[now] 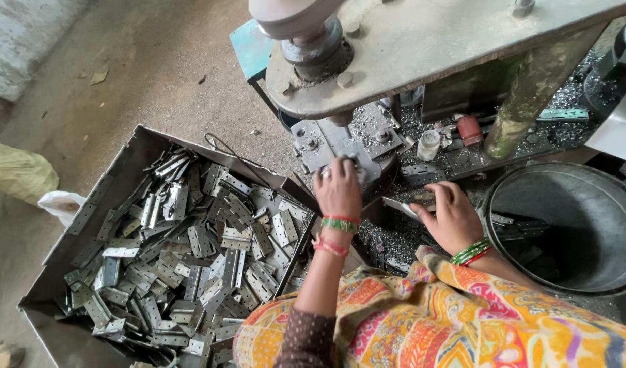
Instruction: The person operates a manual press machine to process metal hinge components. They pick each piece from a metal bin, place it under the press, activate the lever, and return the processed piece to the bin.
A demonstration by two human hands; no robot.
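Left hand [338, 187] rests at the grey steel press die [340, 146], fingers curled on a small part, barely visible. Right hand [449, 217] pinches a flat grey metal hinge plate [399, 206] beside it. Risk: fingers under the ram if it cycles; sharp swarf.

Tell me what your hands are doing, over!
Left hand at the press, pinching a metal piece. Right hand holds a flat metal plate. Box of hinges at left.
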